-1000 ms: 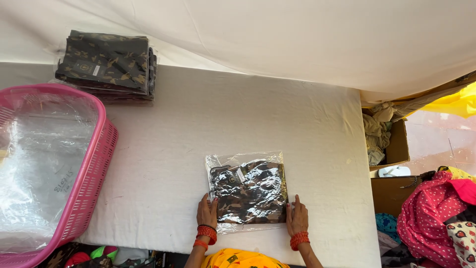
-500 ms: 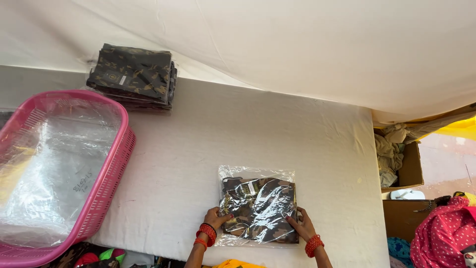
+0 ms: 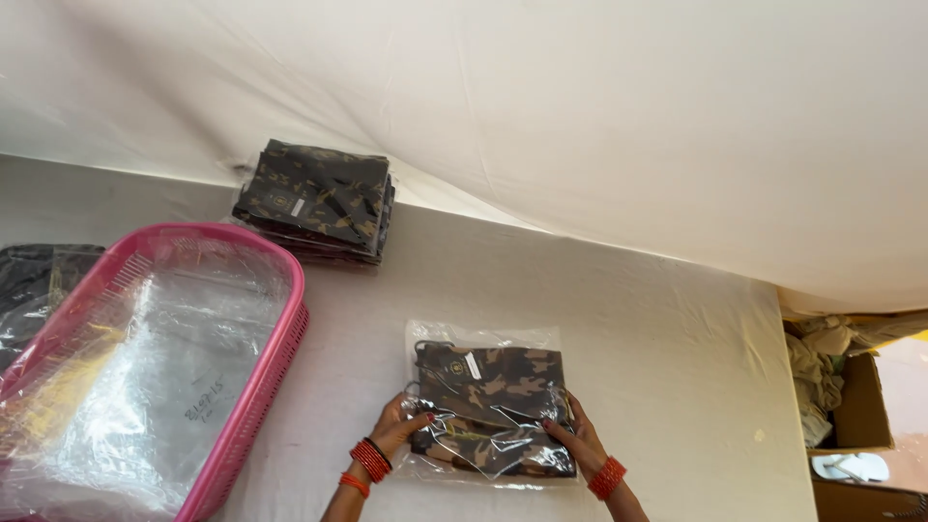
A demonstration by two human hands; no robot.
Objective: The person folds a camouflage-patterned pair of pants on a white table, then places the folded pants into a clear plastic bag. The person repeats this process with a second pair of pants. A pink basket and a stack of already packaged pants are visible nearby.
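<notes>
A folded camouflage garment in a clear plastic bag [image 3: 488,396] lies on the white table [image 3: 657,329] near its front edge. My left hand [image 3: 401,423] grips the bag's left edge, fingers curled over the plastic. Over on the other side, my right hand [image 3: 572,440] holds the lower right part of the bag. Both wrists wear red bangles. A stack of similar bagged camouflage garments [image 3: 317,198] sits at the back of the table, well away from my hands.
A pink plastic basket [image 3: 251,406] filled with clear plastic bags stands at the left. Behind it lies another dark bagged garment [image 3: 39,275]. A white cloth sheet [image 3: 580,116] hangs behind the table. An open cardboard box [image 3: 860,406] with cloth is at the right.
The view shifted, so the table contents appear further right and lower. Both hands moved from the bag's bottom corners to gripping its left and right sides.
</notes>
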